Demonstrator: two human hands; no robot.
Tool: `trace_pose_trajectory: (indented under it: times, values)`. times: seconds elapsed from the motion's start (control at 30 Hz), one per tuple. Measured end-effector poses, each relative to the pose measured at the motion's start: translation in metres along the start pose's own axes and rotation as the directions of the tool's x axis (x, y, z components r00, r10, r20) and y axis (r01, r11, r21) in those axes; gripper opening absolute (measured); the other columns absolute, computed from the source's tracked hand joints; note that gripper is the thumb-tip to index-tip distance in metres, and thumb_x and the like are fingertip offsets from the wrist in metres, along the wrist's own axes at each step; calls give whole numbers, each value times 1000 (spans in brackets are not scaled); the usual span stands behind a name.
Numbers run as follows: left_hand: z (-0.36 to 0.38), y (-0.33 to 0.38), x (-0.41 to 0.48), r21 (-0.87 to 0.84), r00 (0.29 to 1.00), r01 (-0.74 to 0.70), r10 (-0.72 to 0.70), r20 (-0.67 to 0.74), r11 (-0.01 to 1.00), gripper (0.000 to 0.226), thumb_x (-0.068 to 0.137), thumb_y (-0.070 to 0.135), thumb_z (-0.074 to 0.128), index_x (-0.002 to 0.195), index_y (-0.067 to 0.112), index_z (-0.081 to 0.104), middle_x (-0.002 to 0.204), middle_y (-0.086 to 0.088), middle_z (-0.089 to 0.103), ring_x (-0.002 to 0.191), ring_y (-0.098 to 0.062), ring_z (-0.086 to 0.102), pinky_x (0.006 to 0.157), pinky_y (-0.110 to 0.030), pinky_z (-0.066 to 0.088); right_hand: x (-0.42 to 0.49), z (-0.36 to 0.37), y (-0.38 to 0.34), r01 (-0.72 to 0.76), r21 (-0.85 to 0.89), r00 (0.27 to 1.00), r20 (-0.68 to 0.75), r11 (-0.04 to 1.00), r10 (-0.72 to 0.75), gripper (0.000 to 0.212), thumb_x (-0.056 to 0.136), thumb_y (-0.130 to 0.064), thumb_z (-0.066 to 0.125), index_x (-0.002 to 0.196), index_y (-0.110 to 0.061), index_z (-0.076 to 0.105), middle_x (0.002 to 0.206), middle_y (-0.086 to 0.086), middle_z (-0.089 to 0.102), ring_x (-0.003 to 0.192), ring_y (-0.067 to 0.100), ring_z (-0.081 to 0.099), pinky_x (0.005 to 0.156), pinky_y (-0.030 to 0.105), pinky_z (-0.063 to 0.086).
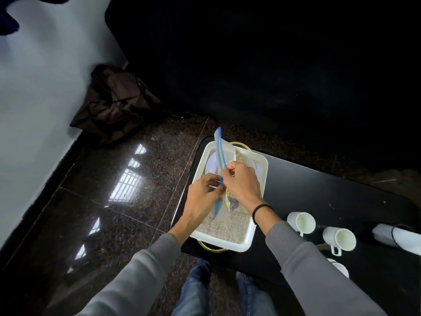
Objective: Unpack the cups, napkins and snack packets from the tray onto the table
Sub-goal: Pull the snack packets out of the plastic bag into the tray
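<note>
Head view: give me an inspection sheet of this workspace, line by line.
Surface: black glossy table, tray at its left end.
Job's things: white rectangular plastic tray with gold handles and a woven liner; clear zip bag with blue-yellow seal held over it, snack contents inside; two white ceramic cups upright on the table, a third partly hidden by the sleeve.
Clutter: rolled white cloth bundle at the right edge.
Hands: left hand and right hand both pinch the bag's seal; black band on the right wrist.
Cables: nothing seen.
Surroundings: speckled dark stone floor, brown folded umbrella by the white wall.
</note>
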State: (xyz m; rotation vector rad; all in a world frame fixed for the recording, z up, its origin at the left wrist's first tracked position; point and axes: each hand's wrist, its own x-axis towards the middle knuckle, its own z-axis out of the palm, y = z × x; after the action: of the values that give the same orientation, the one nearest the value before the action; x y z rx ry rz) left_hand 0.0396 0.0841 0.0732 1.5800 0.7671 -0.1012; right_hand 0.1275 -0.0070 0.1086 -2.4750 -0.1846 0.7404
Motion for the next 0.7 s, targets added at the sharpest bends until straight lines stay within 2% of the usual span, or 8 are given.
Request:
trace_pose_trajectory:
  times: [0.07, 0.17, 0.27, 0.4, 0.53, 0.63, 0.7]
  values:
    - [3, 4, -3, -121, 997, 58, -52, 49, 991, 14, 97, 11, 58, 105, 5, 68, 92, -12, 73, 75, -11, 74, 65, -24, 60, -1, -4, 4, 20, 3, 1000, 14, 1000, -20, 23, 96, -27, 53, 87, -15, 70, 84, 4, 74, 84, 26, 68, 75, 42, 58]
    - [6, 12, 0, -249, 985, 168, -152, 81, 954, 25, 99, 33, 60, 102, 8, 64, 91, -11, 75, 78, -24, 77, 66, -35, 64, -3, -7, 11, 51, 22, 998, 37, 998, -52, 20, 98, -26, 55, 93, -17, 71, 87, 3, 75, 87, 24, 69, 79, 43, 59]
    - [9, 17, 8, -154, 983, 184, -179, 48, 971, 30, 100, 38, 62, 103, 9, 59, 90, -15, 75, 70, -25, 78, 66, -43, 66, -6, -7, 16, 75, 40, 996, 41, 996, -76, 19, 100, -27, 56, 99, -18, 73, 90, -1, 76, 87, 19, 71, 78, 41, 60]
    - [14, 17, 10, -58, 996, 83, -81, 50, 995, 24, 106, 28, 53, 101, 5, 60, 85, -9, 74, 62, -17, 77, 54, -31, 63, -7, -9, 21, 50, 81, 999, 9, 995, -51, 16, 99, -26, 59, 102, -18, 73, 93, -4, 76, 89, 17, 70, 79, 37, 60]
    - [14, 16, 11, -16, 997, 83, -83, -5, 996, 23, 107, 19, 51, 105, -1, 62, 85, -9, 74, 62, -15, 77, 50, -25, 60, -6, -11, 27, 10, 91, 999, -35, 996, -7, 13, 98, -25, 59, 101, -20, 70, 89, -8, 71, 88, 15, 69, 74, 28, 54]
    - [16, 17, 11, 13, 996, 89, -89, -21, 996, 22, 107, 16, 50, 105, -1, 62, 84, -9, 73, 59, -10, 75, 49, -23, 59, -6, -11, 31, 0, 66, 997, -71, 998, 5, 11, 96, -28, 59, 101, -23, 67, 91, -8, 73, 87, 15, 69, 72, 30, 56]
    - [19, 19, 9, 33, 996, 88, -87, -7, 996, 22, 107, 16, 51, 105, -2, 63, 82, -7, 73, 59, -7, 75, 49, -23, 59, -9, -10, 31, 23, 26, 999, -37, 999, -22, 14, 94, -35, 62, 104, -26, 65, 90, -12, 69, 86, 13, 68, 72, 30, 56]
